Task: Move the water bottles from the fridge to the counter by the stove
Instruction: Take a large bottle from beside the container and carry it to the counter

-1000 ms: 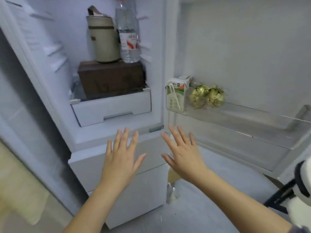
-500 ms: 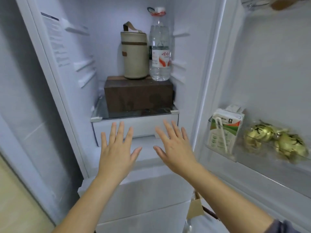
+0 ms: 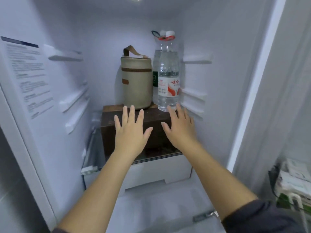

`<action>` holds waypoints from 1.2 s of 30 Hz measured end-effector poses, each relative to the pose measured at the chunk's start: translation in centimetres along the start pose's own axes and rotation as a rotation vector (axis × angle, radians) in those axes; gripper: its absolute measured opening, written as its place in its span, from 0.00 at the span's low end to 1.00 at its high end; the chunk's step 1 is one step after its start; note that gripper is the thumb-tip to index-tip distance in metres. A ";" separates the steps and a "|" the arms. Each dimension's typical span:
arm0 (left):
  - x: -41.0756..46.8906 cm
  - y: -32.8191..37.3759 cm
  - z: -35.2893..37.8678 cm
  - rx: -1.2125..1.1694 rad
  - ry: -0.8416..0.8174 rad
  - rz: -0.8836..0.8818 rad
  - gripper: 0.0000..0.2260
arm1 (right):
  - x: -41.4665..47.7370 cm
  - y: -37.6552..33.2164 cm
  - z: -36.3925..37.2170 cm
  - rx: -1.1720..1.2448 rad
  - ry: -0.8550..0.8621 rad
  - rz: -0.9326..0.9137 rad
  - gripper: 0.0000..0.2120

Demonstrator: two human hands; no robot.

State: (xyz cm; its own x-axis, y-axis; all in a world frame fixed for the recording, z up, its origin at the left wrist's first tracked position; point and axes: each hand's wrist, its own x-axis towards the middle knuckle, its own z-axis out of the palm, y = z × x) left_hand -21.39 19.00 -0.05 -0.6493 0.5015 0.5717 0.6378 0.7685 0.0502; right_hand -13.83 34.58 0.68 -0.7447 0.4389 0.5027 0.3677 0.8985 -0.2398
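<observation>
Forward, left hand and right hand palm-down, fingers spread and empty, near the water bottle.

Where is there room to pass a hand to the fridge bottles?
Free: the bare front top of the brown box, ahead of the beige bag and front bottle; also the glass shelf left of it. Crowded: rear bottle sits behind it beside the bag, wall rails close by.
</observation>
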 end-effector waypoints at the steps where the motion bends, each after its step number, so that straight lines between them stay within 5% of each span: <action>1: 1.3 0.0 0.3 -0.010 -0.002 0.005 0.30 | 1.3 0.2 -0.1 0.012 0.018 0.020 0.31; 14: 12.8 2.2 3.9 0.029 -0.064 0.165 0.34 | 15.6 0.9 -5.0 0.086 0.242 -0.030 0.30; 30: 15.4 2.0 4.9 0.008 -0.032 0.281 0.34 | 25.2 -3.6 -11.8 0.345 0.146 0.183 0.24; 33: 15.5 2.7 4.8 -0.164 -0.030 0.242 0.37 | 25.2 -3.5 -11.6 0.416 0.124 0.177 0.24; 36: 16.6 3.7 4.9 -0.604 -0.121 0.091 0.36 | 24.9 -3.3 -11.7 0.478 0.112 0.141 0.25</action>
State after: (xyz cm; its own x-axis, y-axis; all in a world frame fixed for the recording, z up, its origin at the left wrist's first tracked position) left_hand -31.83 32.11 5.60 -0.6013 0.6226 0.5007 0.7914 0.3781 0.4803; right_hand -27.08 42.45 23.74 -0.6325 0.5765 0.5173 0.1450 0.7442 -0.6521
